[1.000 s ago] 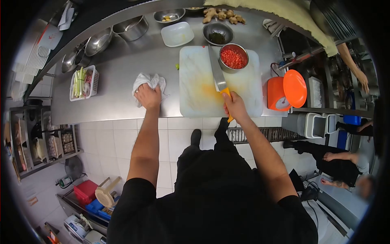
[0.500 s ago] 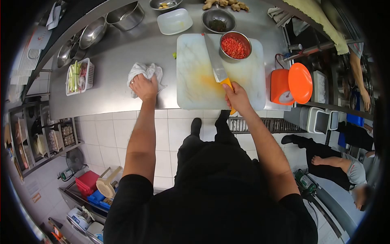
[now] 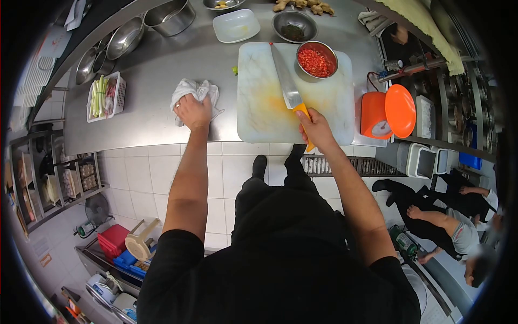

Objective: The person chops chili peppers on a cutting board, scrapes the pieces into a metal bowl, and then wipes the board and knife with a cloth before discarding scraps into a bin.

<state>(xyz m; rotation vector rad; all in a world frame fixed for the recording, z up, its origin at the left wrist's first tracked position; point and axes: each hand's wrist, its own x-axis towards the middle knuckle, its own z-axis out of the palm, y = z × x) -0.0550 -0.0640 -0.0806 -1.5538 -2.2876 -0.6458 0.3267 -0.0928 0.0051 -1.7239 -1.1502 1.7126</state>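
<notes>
A crumpled white cloth (image 3: 211,96) lies on the steel counter (image 3: 145,121), with my left hand (image 3: 192,112) closed on it. My right hand (image 3: 317,129) grips the yellow handle of a large knife (image 3: 287,78), whose blade rests across the white cutting board (image 3: 258,116) with its tip toward the far edge. Yellow stains mark the board's middle. On the board's far right stands a metal bowl (image 3: 317,59) of chopped red pieces, just right of the blade.
An orange scale (image 3: 375,114) stands right of the board. At the left is a white basket (image 3: 117,97) of green stalks. Farther back are a white tray (image 3: 236,26), a bowl of dark herbs (image 3: 294,27), ginger (image 3: 305,6) and pots (image 3: 170,17). People are at the right.
The view has shifted slightly. Both hands keep their holds on cloth and knife. At the right, an arm by the shelf is gone from its place and more of the people below shows.
</notes>
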